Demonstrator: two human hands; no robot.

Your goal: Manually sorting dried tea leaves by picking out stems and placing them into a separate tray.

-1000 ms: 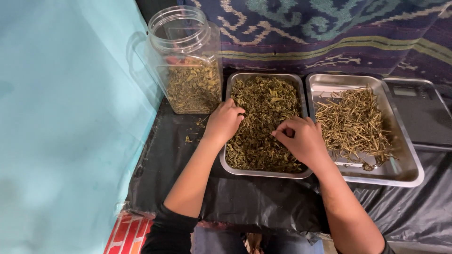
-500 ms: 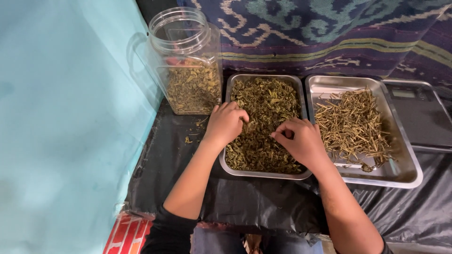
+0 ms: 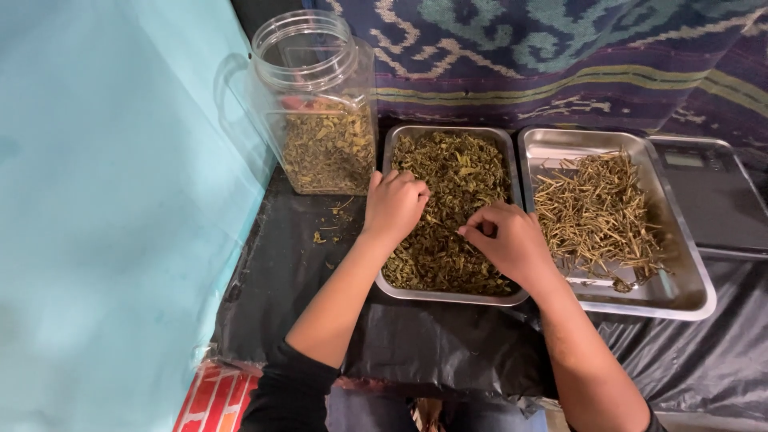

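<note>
Left hand: the left hand (image 3: 394, 205) rests knuckles-up in the near left part of the rectangular steel tray of dried green leaf matter (image 3: 448, 212); fingers curled into the leaves. Whether they pinch anything cannot be told, as the fingertips are buried.
Right hand: the right hand (image 3: 512, 240) lies over the middle of the same tray, thumb and forefinger pressed together at the tips, apparently on a thin piece of stem, though the piece is too small to confirm.
Material in hand: the loose leaves fill the left tray nearly rim to rim, directly under both hands.
Adjacent tray: a second rectangular steel tray holding pale straw-coloured stems (image 3: 596, 212) stands just beside it on the right, rims touching or nearly so.
Jar: a clear plastic jar with a moulded handle, lid off, part-filled with similar green leaves (image 3: 320, 112), stands at the tray's far left corner.
Other items: a dark flat digital scale (image 3: 712, 200) at far right; black plastic sheeting (image 3: 416, 344) under everything; a few leaf crumbs (image 3: 328, 232) lie on it near the jar.
Risk, spillage: judged likely if the left hand sweeps outward; the leaves sit level with the low rim.
Risk, mixing: a stem carried across could drop on the sheeting between the trays.
Risk, jar: a raised left elbow or forearm could knock the open jar.
</note>
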